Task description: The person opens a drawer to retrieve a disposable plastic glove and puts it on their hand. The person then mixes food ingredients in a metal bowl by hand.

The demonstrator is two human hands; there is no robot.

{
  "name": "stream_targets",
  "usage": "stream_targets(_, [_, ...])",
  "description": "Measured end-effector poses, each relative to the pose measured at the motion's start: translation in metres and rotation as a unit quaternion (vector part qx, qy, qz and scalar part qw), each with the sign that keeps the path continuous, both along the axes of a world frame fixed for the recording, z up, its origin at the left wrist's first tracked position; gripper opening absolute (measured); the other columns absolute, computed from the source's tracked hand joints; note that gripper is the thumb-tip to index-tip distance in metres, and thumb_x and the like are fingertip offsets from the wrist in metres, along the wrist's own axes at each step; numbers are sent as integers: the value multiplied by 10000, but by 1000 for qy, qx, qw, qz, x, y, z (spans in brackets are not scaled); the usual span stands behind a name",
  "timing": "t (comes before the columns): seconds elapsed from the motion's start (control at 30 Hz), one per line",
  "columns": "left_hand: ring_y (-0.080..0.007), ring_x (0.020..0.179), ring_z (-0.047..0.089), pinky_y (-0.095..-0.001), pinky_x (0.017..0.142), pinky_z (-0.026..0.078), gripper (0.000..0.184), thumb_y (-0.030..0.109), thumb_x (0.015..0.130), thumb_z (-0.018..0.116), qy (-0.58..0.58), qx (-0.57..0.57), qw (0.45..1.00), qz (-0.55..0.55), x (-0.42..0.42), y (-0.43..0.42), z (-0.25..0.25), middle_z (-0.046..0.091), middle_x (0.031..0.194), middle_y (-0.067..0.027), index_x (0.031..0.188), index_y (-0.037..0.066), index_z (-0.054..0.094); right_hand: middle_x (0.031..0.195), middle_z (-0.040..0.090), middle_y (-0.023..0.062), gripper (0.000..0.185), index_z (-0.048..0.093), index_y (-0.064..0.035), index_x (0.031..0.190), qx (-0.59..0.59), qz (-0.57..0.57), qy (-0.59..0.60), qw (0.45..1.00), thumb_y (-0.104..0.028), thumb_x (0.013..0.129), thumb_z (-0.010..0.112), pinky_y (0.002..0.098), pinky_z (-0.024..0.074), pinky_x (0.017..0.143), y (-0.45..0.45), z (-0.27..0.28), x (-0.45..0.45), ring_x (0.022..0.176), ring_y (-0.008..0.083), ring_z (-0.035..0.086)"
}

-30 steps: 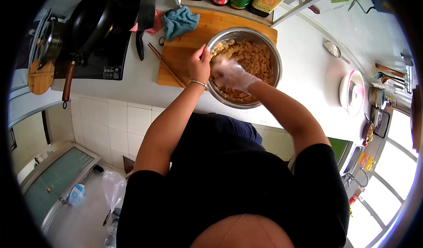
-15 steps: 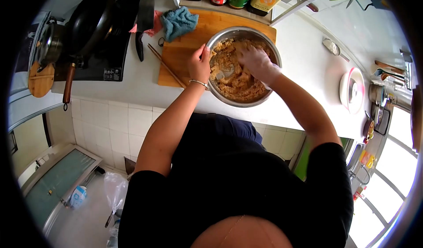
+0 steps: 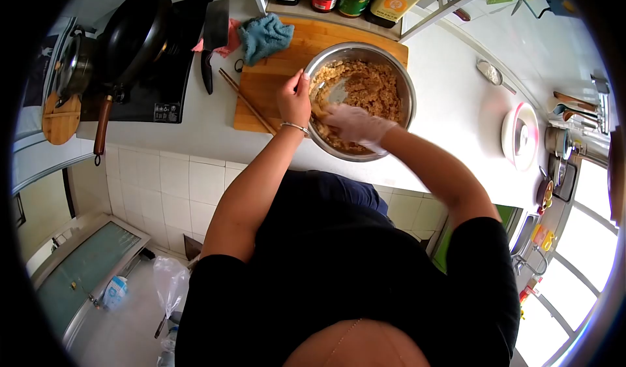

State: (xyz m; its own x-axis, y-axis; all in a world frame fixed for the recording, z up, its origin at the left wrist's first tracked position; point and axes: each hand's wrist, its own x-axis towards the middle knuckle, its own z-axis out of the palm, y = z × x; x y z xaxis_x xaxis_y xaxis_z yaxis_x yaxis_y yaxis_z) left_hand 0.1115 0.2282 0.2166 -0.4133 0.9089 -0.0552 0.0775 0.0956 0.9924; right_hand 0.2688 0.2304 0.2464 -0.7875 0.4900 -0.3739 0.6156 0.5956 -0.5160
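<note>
The person (image 3: 385, 262) is wearing a black short-sleeved top (image 3: 365, 289), navy bottoms (image 3: 339, 189), a necklace (image 3: 346, 338), a left-wrist bracelet (image 3: 295, 127) and a translucent glove (image 3: 368, 129) on the right hand (image 3: 352, 124).

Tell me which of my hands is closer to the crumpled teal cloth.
Left. Your left hand is at the left rim of the round silver metal bowl, on your side of the cloth; your gloved right hand is inside the bowl, farther away.

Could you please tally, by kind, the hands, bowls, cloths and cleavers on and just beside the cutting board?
Hands: 2 (left hand, right hand)
Bowls: 1 (metal bowl)
Cloths: 2 (teal cloth, pink cloth)
Cleavers: 1 (black-handled cleaver)
Total: 6
</note>
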Motion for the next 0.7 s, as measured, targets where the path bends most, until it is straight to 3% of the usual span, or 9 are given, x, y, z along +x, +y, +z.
stream_targets(0.07, [-123,770,626,-259,717,490,361,251,921,601,-11,0,1000,6,2,0,2,702,881,-106,1111,-53,633,1161,519,183,276,570,-27,1122,-51,54,11,997,-66,850,542,342,509,874,13,16,28,970,299,585])
stream_targets(0.13, [-123,783,627,-255,724,490,359,251,916,609,-51,-11,999,4,2,-1,6,704,898,-110,1105,-52,638,1108,548,190,265,567,-1,1089,197,105,-111,968,-76,836,550,365,507,842,36,5,36,968,298,575])
stream_targets(0.17, [-123,783,627,-255,724,490,359,251,916,609,-50,-9,999,4,1,-1,6,704,898,-110,1105,-52,638,1108,548,190,265,567,-1,1089,199,105,-110,968,-76,836,550,365,507,842,35,-1,31,968,298,575])
stream_targets(0.23, [-123,795,625,-253,732,488,359,249,917,610,-37,-9,999,2,0,-1,7,703,906,-112,1105,-56,637,1025,566,180,209,567,2,1007,266,-198,107,937,-85,817,561,377,505,814,33,-16,5,915,304,577])
stream_targets(0.27, [-123,795,625,-253,732,488,359,249,917,610,-36,-8,999,3,0,-1,4,703,906,-112,1105,-56,637,982,558,167,173,555,4,950,165,-230,126,951,-79,799,561,390,503,806,32,-17,-12,894,307,572])
stream_targets(0.37, [-125,817,620,-252,751,483,363,249,918,608,-66,-3,998,12,-1,-1,-1,700,920,-112,1106,-61,635,901,554,136,125,556,-25,912,203,83,133,967,-17,789,538,392,504,784,17,-13,-7,895,294,572])
stream_targets(0.47, [-100,896,575,-231,806,456,378,229,919,618,-128,-39,991,2,-3,-2,1,665,1030,-73,1158,-65,611,888,565,110,99,568,-64,884,77,161,110,978,-19,800,545,376,508,776,13,8,14,892,269,571])
stream_targets(0.63, [-94,926,562,-228,829,444,378,226,925,611,-124,-43,991,-18,-5,-1,0,653,1056,-67,1174,-59,600,953,637,71,146,642,-65,965,247,180,77,949,-53,841,564,332,506,834,50,33,-19,916,212,607])
stream_targets(0.7, [-117,899,593,-248,805,461,369,235,924,604,-105,-30,994,-7,-3,-2,-4,673,1020,-96,1147,-58,615,1048,628,49,230,652,-109,1026,251,64,47,965,-62,811,588,318,489,892,66,40,-12,1016,208,599])
